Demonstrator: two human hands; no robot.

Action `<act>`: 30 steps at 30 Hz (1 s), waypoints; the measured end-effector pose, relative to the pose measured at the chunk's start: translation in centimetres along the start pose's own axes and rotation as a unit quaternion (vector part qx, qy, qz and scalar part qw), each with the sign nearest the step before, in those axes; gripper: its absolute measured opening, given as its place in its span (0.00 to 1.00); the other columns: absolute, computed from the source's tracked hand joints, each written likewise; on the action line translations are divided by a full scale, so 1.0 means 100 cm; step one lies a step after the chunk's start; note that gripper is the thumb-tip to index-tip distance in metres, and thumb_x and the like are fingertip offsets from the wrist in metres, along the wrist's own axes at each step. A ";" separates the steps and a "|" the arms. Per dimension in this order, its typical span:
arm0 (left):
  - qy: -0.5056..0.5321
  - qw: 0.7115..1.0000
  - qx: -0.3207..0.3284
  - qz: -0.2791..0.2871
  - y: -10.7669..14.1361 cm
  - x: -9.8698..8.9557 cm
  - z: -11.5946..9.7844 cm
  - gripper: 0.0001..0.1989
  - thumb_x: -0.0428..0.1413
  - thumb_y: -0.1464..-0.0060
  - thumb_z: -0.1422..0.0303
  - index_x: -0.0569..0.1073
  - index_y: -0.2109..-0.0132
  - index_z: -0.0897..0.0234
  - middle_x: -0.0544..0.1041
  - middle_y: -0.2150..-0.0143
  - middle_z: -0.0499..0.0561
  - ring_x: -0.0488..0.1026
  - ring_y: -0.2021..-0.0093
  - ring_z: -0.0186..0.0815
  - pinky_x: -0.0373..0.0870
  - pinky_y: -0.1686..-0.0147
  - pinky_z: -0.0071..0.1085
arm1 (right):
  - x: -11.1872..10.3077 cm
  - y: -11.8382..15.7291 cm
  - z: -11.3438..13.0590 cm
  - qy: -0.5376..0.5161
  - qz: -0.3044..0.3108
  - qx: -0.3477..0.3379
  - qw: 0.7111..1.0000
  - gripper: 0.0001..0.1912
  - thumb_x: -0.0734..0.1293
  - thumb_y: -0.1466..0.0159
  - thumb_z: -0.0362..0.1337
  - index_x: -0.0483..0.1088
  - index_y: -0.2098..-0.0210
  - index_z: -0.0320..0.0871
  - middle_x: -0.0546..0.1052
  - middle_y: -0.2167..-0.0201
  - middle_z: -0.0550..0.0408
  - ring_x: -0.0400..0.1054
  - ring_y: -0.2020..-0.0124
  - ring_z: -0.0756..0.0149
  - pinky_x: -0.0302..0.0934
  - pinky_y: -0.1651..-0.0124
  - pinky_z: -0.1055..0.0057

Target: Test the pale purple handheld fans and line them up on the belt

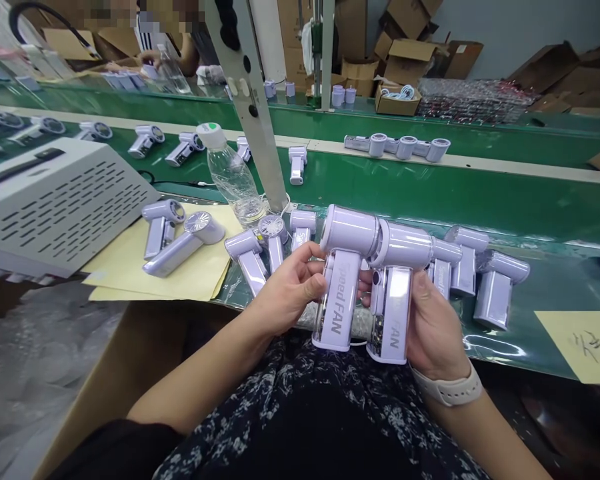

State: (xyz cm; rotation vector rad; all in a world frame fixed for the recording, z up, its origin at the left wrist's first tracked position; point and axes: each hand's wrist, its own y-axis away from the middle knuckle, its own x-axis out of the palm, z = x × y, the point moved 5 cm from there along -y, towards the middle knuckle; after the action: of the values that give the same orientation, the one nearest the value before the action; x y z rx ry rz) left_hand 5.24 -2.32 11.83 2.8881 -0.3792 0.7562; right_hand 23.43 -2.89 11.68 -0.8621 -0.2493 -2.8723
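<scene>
My left hand is closed around a lilac handheld fan with "Speed FAN" printed on its handle. A second lilac handheld fan is gripped by my right hand, whose wrist wears a pale band. Both fans are upright side by side, their heads touching or nearly so, with circuitry showing through clear handle sides. Behind my right hand, several more fans are on the green bench. Past my left hand lie other fans, two of them on yellow paper.
A grey vented metal box stands at left. A clear plastic bottle leans near a metal post. Rows of fans line the green conveyor beyond. Across it is a person. Yellow paper with handwriting lies right.
</scene>
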 end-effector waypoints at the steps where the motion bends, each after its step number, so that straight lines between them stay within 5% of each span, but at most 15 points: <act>1: -0.012 1.000 -0.001 -0.003 -0.001 0.000 0.000 0.32 0.73 0.56 0.51 0.70 0.50 0.61 0.83 0.64 0.52 0.81 0.68 0.38 0.75 0.65 0.32 | -0.001 0.000 0.000 0.010 -0.008 -0.002 1.000 0.17 0.69 0.31 0.53 0.76 0.52 0.48 0.86 0.59 0.49 0.82 0.63 0.56 0.80 0.59 0.57; 7: -0.058 0.998 -0.006 0.013 -0.006 0.002 -0.004 0.29 0.73 0.56 0.51 0.69 0.57 0.62 0.83 0.63 0.53 0.81 0.65 0.37 0.72 0.67 0.28 | -0.003 0.000 0.004 0.039 -0.025 -0.007 0.999 0.16 0.68 0.31 0.52 0.75 0.52 0.48 0.85 0.60 0.49 0.82 0.61 0.51 0.79 0.57 0.50; 18: -0.064 0.998 -0.012 0.005 -0.007 0.001 -0.001 0.26 0.69 0.50 0.52 0.70 0.54 0.62 0.83 0.62 0.53 0.82 0.63 0.41 0.75 0.63 0.33 | 0.003 0.002 0.004 0.034 -0.022 -0.018 0.999 0.16 0.67 0.30 0.50 0.72 0.49 0.50 0.85 0.56 0.50 0.81 0.54 0.48 0.78 0.53 0.48; 22: -0.168 0.983 0.061 -0.037 -0.005 0.003 -0.012 0.19 0.68 0.47 0.58 0.73 0.53 0.61 0.82 0.60 0.53 0.81 0.59 0.41 0.75 0.57 0.35 | -0.002 0.007 0.012 0.143 -0.005 -0.089 0.986 0.18 0.70 0.32 0.47 0.69 0.45 0.51 0.81 0.47 0.49 0.77 0.47 0.50 0.75 0.46 0.51; 24: -0.259 0.955 0.135 -0.042 -0.001 0.007 -0.022 0.19 0.71 0.51 0.63 0.76 0.53 0.60 0.83 0.54 0.54 0.80 0.51 0.44 0.72 0.46 0.40 | -0.001 0.012 0.020 0.221 0.029 -0.148 0.964 0.25 0.76 0.38 0.38 0.68 0.44 0.52 0.80 0.45 0.49 0.75 0.43 0.49 0.71 0.42 0.50; 28: -0.296 0.920 0.253 -0.048 0.007 0.007 -0.029 0.07 0.68 0.48 0.67 0.81 0.60 0.56 0.84 0.50 0.54 0.71 0.35 0.47 0.44 0.26 0.50 | 0.007 0.023 0.034 0.320 0.118 -0.261 0.903 0.32 0.79 0.46 0.28 0.70 0.45 0.54 0.74 0.36 0.50 0.64 0.32 0.43 0.57 0.30 0.40; 30: -0.269 0.924 0.263 -0.067 0.008 0.002 -0.024 0.06 0.68 0.49 0.67 0.80 0.64 0.54 0.84 0.53 0.52 0.73 0.37 0.46 0.45 0.26 0.53 | 0.008 0.025 0.036 0.308 0.145 -0.294 0.893 0.37 0.79 0.46 0.28 0.69 0.40 0.57 0.73 0.35 0.51 0.62 0.31 0.41 0.54 0.29 0.36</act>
State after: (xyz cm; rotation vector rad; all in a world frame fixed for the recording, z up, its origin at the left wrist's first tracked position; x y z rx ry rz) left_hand 4.05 -2.64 14.07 3.5601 -0.0151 0.0095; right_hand 25.13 -4.70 15.40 0.0204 0.7755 -2.7558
